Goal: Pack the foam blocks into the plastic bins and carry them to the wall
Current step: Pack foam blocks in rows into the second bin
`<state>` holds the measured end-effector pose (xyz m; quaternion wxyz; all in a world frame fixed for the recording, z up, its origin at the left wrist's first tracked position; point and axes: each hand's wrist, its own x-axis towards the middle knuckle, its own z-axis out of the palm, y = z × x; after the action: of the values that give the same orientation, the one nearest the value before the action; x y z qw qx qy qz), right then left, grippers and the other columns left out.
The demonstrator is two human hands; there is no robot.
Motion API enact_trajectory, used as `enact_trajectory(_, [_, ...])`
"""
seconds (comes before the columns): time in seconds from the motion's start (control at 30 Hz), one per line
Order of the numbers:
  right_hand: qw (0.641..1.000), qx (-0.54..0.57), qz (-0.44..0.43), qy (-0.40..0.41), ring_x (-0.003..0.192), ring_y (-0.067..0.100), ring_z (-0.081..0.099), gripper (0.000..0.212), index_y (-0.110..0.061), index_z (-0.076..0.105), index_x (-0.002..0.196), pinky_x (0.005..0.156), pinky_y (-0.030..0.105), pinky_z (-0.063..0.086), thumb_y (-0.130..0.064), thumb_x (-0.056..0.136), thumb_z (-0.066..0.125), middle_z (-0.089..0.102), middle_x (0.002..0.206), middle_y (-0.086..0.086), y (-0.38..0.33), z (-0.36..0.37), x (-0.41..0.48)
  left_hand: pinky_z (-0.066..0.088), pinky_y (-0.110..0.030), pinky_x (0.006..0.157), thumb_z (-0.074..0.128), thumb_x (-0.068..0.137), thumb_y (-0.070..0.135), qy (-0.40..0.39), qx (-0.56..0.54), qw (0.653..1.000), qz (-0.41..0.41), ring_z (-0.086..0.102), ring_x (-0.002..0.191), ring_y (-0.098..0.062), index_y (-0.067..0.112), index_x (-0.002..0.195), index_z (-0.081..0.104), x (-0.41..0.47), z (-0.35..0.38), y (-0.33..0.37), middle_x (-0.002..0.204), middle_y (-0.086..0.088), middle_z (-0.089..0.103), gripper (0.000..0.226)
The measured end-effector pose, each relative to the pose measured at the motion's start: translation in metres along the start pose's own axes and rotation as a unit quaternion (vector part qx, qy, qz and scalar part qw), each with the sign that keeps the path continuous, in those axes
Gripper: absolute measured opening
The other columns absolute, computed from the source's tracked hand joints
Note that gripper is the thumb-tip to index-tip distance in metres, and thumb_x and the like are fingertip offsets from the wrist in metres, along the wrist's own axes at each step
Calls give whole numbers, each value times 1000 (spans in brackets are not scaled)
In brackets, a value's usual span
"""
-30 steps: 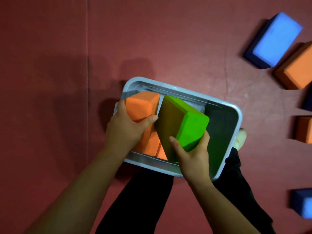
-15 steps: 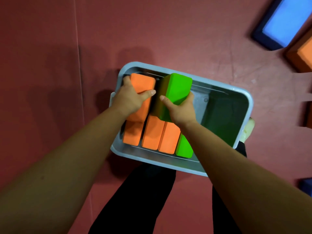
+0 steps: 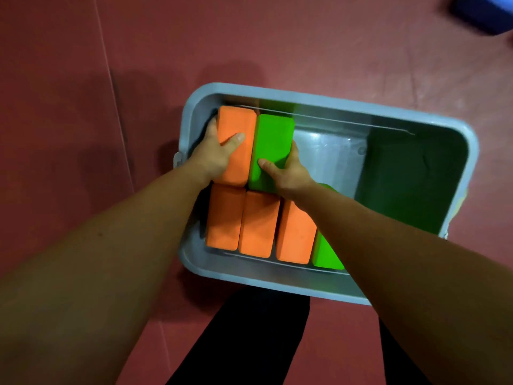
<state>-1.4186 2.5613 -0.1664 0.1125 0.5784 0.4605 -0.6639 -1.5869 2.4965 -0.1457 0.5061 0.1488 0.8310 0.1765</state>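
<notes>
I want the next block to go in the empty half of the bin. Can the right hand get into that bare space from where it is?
Probably yes. The right hand rests on the upper green foam block, right beside the bare bin floor. Nothing lies there, and the plastic bin is open on top.

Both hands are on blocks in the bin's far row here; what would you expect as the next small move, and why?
Probably let go and reach for another block. The orange block under the left hand and the green block under the right hand already stand side by side, and the bin has bare floor to their right.
</notes>
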Motion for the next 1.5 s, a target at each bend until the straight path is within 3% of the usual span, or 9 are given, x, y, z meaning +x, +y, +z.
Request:
enact_trajectory(0.3, [999,-41,29,17,121,28,57,74,-10,32,151,102,36,47,-34,92,69,55,137,11,-43,-38,-34,41,-39,104,64,93,43,51,200,975,-84,51,129,-37,5,143,41,-9,-1,44,142,-18,54,67])
enact_trajectory(0.43, [976,206,38,-58,91,26,63,31,-11,56,120,89,40,53,-28,96,64,65,108,15,-74,-104,-63,28,-58,113,62,88,33,17,364,916,-170,47,135,-38,-2,152,17,-56,34,98,147,-18,47,86])
enact_trajectory(0.5, [936,339,50,-81,87,27,70,23,-11,57,115,87,37,57,-28,99,58,69,103,14,-87,-149,-68,27,-62,113,58,88,36,4,427,901,-79,51,132,-36,10,139,49,-80,63,135,140,-14,56,57])
enact_trajectory(0.6, [894,445,52,-29,77,20,74,25,-12,59,111,70,30,62,-34,102,50,70,96,8,-92,-241,-65,52,-44,90,48,82,43,7,280,957,78,69,99,-28,21,75,69,-93,108,206,87,-4,72,31])
enact_trajectory(0.73, [811,580,55,52,75,18,74,29,-18,55,83,67,29,61,-37,102,46,66,72,1,-72,-365,-51,53,-30,88,64,89,28,-22,92,991,99,69,93,-13,20,93,80,-75,176,319,92,4,77,18])
enact_trajectory(0.9, [766,624,94,124,83,22,71,25,-15,60,93,66,31,62,-38,99,51,67,92,6,-31,-489,-34,49,-27,78,71,85,20,-16,125,988,92,70,90,-21,19,81,75,-11,280,412,82,1,73,6])
enact_trajectory(1.17, [810,567,111,101,82,23,67,30,-13,60,106,65,35,58,-42,98,56,62,100,10,3,-581,40,42,-40,97,52,90,67,-131,31,982,-133,52,117,-23,17,136,58,79,394,489,129,2,62,68])
enact_trajectory(1.33, [815,564,92,97,111,28,59,73,-10,41,145,88,44,58,-53,90,64,55,127,12,3,-602,111,49,-46,88,54,66,89,-134,-61,965,-218,55,113,-36,14,150,35,146,427,489,128,-14,56,114])
enact_trajectory(1.5, [822,540,150,105,124,36,52,87,-22,39,148,83,49,58,-72,80,61,47,141,12,-10,-618,173,48,-49,97,58,67,87,-68,-165,966,-187,55,110,-26,21,149,34,204,450,479,127,-12,52,108])
